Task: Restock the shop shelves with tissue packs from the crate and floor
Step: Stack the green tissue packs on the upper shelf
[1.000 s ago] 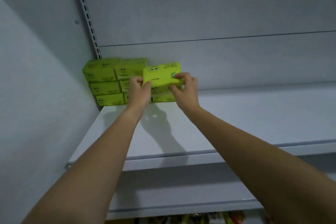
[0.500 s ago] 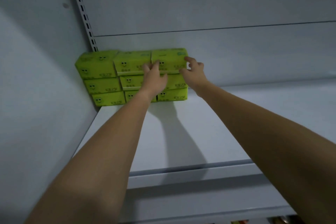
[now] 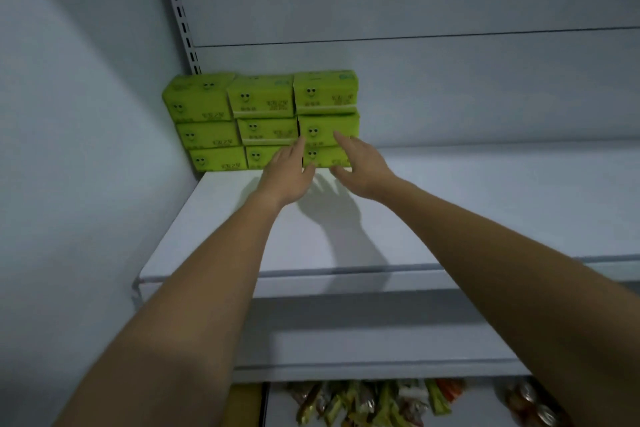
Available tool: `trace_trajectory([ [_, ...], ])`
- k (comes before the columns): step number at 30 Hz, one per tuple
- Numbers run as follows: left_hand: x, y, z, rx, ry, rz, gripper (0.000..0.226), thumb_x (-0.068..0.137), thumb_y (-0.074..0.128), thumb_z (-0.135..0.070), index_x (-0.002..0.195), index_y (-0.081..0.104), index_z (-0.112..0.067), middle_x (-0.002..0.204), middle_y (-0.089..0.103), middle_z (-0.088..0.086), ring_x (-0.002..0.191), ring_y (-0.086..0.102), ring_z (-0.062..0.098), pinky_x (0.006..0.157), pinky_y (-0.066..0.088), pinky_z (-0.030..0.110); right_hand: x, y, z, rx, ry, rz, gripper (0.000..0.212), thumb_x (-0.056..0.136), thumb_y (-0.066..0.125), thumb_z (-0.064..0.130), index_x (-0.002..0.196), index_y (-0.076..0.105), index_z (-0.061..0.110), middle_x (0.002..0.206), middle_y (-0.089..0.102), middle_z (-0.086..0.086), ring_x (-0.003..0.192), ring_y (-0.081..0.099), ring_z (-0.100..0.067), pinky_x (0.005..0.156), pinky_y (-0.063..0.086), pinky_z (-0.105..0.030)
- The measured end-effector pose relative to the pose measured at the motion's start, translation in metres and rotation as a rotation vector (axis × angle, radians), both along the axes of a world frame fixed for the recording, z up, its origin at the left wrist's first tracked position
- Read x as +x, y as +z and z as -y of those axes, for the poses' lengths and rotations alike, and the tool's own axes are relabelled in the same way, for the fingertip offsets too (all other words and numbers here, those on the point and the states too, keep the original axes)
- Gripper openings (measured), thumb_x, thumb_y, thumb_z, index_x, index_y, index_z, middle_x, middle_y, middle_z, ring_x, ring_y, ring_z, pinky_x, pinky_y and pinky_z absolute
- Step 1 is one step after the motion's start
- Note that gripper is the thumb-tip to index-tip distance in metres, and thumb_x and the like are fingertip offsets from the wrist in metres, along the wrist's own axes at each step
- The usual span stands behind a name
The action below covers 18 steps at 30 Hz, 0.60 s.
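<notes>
Up on the white metal shelf (image 3: 467, 215), pushed into the back left corner, sits a block of bright green plastic-wrapped tissue packs (image 3: 263, 104), three across and three high. Each pack lies flat with its long axis running left to right along the back panel and a long side face turned out towards the room. Every face carries a little black smiley towards its left end and a line of dark characters at the lower right, too blurred to read. The top right pack (image 3: 325, 94) has a small teal mark on its upper side, also unreadable.

The person's left hand (image 3: 287, 173) and right hand (image 3: 363, 166) are both up in front of the bottom right of the block, fingers straight and spread, holding nothing. Whether the fingertips touch the wrappers, I cannot tell.

A slotted grey upright rail (image 3: 180, 10) runs up the wall behind the stack. Below, under a second white shelf, lie assorted snack packets (image 3: 363, 402).
</notes>
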<state>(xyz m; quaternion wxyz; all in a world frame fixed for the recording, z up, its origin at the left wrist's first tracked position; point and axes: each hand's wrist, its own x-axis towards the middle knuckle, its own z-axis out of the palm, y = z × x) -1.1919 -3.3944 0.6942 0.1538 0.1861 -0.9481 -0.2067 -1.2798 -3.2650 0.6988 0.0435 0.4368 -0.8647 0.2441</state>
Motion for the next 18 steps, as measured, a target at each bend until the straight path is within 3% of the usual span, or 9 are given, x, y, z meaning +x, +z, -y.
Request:
trace_trajectory([
  [7,0.096,-0.033,-0.053,-0.191,0.16,-0.062,0.054,0.101,0.029,-0.033,0.149,0.017,-0.011,0.156,0.02,0.008,0.143,0.018,0.026,0.116,0.016,0.043,0.083,-0.036,-0.062,0.016,0.191,-0.019,0.06,0.097,0.04,0.034,0.149,0.014,0.018,0.156,0.016,-0.003,0.144,0.013,-0.022,0.116,0.01,-0.039],
  [13,0.179,-0.084,-0.111,-0.186,0.319,-0.078,0.054,0.1,0.029,-0.036,0.147,0.024,-0.01,0.154,0.024,0.009,0.142,0.022,0.026,0.115,0.019,0.042,0.154,-0.075,-0.112,0.03,0.356,0.008,0.058,0.098,0.04,0.033,0.148,0.016,0.017,0.157,0.014,-0.003,0.144,0.011,-0.019,0.116,0.004,-0.034],
  [18,0.236,-0.165,-0.157,-0.049,0.409,0.048,0.052,0.101,0.031,-0.032,0.147,0.022,-0.01,0.154,0.023,0.009,0.141,0.021,0.026,0.116,0.017,0.04,0.202,-0.14,-0.15,0.128,0.443,0.108,0.057,0.098,0.039,0.034,0.148,0.016,0.019,0.157,0.014,-0.002,0.144,0.012,-0.018,0.116,0.003,-0.034],
])
